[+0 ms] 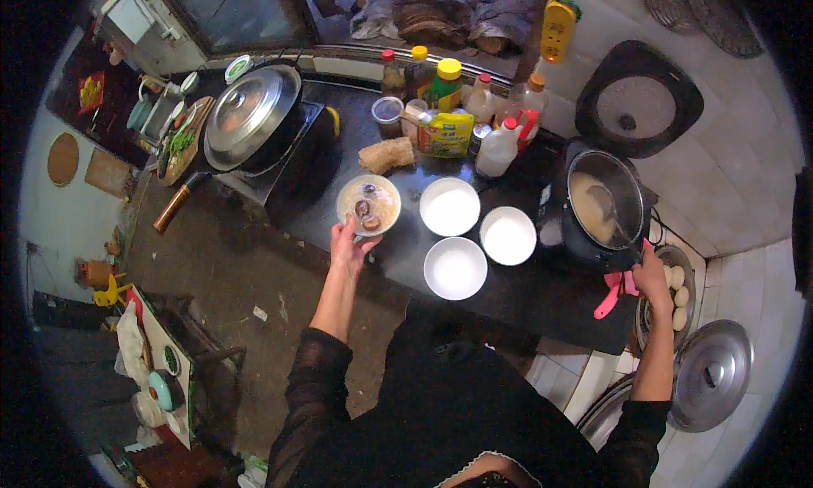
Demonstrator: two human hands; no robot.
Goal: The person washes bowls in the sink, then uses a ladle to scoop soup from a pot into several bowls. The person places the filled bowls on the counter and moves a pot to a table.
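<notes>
My left hand [351, 245] grips the near rim of a bowl of porridge [351, 196] with several dark pieces, perhaps dates, on top. Three white bowls stand to its right: a rear bowl [450, 207], a right bowl [507, 235] and a front bowl [455, 268]; glare hides their insides. At the right, my right hand [652, 277] holds the handle of a ladle [602, 202], whose head rests in porridge inside an open cooker [606, 170]. The cooker's dark lid [679, 107] is raised behind it. A pink utensil [610, 299] lies below that hand.
A lidded wok [244, 120] sits on a stove at left, its handle [173, 212] jutting over the floor. Bottles and a yellow packet [446, 134] crowd the counter's back beside a loofah-like roll [386, 155]. A pan of pale buns [679, 296] and a metal lid [713, 375] are at right.
</notes>
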